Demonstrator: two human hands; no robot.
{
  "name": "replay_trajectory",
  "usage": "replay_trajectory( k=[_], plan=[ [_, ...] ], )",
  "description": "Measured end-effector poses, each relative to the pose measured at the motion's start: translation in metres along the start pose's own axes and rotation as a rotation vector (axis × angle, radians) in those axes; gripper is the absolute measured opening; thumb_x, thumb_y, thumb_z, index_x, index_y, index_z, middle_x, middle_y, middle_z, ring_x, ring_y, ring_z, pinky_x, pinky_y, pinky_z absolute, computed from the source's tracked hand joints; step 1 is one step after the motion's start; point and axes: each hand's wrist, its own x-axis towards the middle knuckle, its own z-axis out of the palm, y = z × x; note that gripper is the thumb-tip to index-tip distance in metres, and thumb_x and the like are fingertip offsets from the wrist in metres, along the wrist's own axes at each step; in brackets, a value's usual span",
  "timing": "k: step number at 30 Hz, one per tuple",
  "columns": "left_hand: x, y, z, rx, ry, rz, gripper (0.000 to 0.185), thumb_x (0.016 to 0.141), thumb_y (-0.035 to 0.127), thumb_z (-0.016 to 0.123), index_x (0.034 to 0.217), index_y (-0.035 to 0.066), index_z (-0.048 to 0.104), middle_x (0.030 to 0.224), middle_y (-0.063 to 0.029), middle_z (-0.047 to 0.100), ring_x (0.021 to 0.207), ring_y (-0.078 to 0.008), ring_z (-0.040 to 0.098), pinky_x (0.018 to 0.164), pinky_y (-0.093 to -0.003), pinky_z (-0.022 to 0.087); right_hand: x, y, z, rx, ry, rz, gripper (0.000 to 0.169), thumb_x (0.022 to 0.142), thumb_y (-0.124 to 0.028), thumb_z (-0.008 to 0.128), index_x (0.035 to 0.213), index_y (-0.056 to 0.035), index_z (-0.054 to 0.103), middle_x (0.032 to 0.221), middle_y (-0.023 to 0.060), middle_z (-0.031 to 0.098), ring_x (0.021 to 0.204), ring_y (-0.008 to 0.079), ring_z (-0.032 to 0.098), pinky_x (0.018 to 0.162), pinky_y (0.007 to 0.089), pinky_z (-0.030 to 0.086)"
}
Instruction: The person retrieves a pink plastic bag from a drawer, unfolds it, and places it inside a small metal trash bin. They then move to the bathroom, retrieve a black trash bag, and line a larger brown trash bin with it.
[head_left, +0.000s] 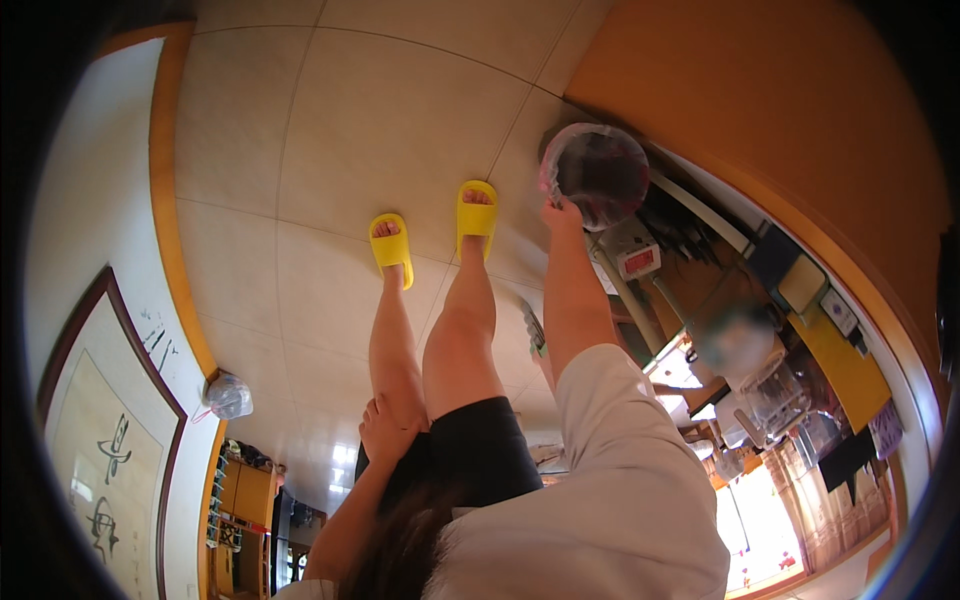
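Observation:
My right hand (562, 215) grips the near rim of a round waste bin (639, 176), at the right of my feet. A thin, see-through plastic liner (551, 161) is folded over its rim. Dark shadow fills the bin's inside, and I cannot tell whether anything lies in it. My left hand (386, 429) rests on my left knee with nothing in it, its fingers a little apart. Both my feet, in yellow slippers (476, 220), stand on the tiled floor (375, 112).
An orange-brown wooden panel (750, 97) rises beyond the bin. Cluttered shelves and a white pipe (701, 210) are at the right. Left, framed calligraphy (112, 450) hangs above a tied plastic bag (229, 396). My right arm partly hides a grey ridged object (533, 330).

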Motion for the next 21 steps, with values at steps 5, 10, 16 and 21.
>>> replay_trajectory(
  k=[5,10,16,21],
  plan=[
    [0.008,0.017,-0.008,-0.022,-0.031,-0.019,0.086,0.064,0.047,0.067,0.128,-0.001,0.034,0.123,-0.0175,0.045,0.115,-0.0321,0.044,0.091,-0.0424,0.039,-0.024,0.016,0.012,-0.074,-0.049,-0.03,0.04,0.086,-0.029,0.056,0.118,-0.005,0.05,0.113,0.0083,0.056,0.108,0.0265,0.049,0.085,0.0433,0.045],
    [0.002,0.025,-0.031,0.019,-0.061,-0.041,0.083,0.067,0.045,0.065,0.13,0.0,0.033,0.128,-0.0176,0.041,0.118,-0.0325,0.042,0.093,-0.0427,0.037,-0.121,0.019,-0.01,-0.622,0.135,-0.298,0.083,0.069,-0.076,0.044,0.13,-0.0215,0.033,0.126,0.0008,0.043,0.108,0.0317,0.043,0.086,0.0497,0.036],
    [-0.01,0.051,-0.096,-0.017,0.101,0.095,0.077,0.072,0.044,0.061,0.131,0.001,0.033,0.129,-0.0178,0.042,0.116,-0.0339,0.043,0.093,-0.0427,0.038,-0.145,-0.058,-0.105,-1.931,0.139,-0.522,0.05,0.085,-0.04,0.049,0.121,-0.0063,0.046,0.094,0.0104,0.061,0.085,0.0264,0.059,0.076,0.0411,0.047],
    [-0.004,0.08,-0.231,-0.55,0.206,0.32,0.05,0.079,0.034,0.056,0.118,0.003,0.05,0.111,-0.0187,0.056,0.103,-0.0348,0.053,0.087,-0.0391,0.043,-0.277,0.02,-0.034,-2.349,-0.295,-0.895,0.046,0.087,-0.045,0.044,0.086,-0.0038,0.064,0.082,0.0159,0.061,0.081,0.029,0.059,0.071,0.0386,0.046]
  ],
)
